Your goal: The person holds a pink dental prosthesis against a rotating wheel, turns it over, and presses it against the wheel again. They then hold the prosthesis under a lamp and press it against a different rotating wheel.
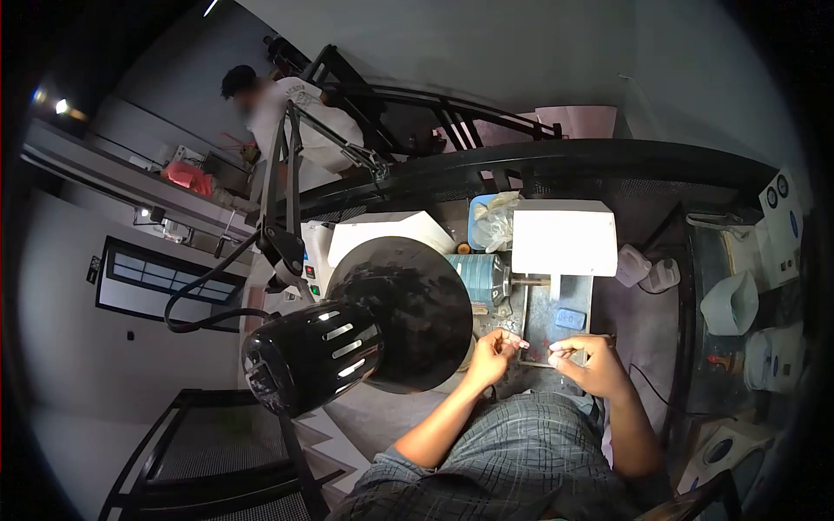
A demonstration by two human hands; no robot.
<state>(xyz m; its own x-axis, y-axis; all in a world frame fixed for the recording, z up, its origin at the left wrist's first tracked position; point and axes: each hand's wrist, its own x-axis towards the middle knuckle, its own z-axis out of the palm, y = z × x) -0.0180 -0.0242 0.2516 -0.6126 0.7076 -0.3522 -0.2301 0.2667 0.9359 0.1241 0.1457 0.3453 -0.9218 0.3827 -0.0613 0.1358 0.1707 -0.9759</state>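
My left hand [489,359] is closed in a pinch over the front of a metal tray [578,293]. A tiny pale, reddish piece shows at its fingertips, too small to name. To the right, my right hand [592,365] has its thumb and forefinger drawn together; what they hold, if anything, I cannot make out. The two hands are apart, with their fingertips facing each other. Beyond them lies a small blue block [570,318] with dark marks. Behind my left hand sits a teal ribbed motor [478,275], its shaft [532,281] running under a white hood [563,236].
A large black lamp [404,313] on a jointed arm hangs close on the left. Plastic bags [498,221] fill a blue container at the back. White jugs [647,269] stand at the right. A co-worker [308,122] is beyond the black rail [608,156].
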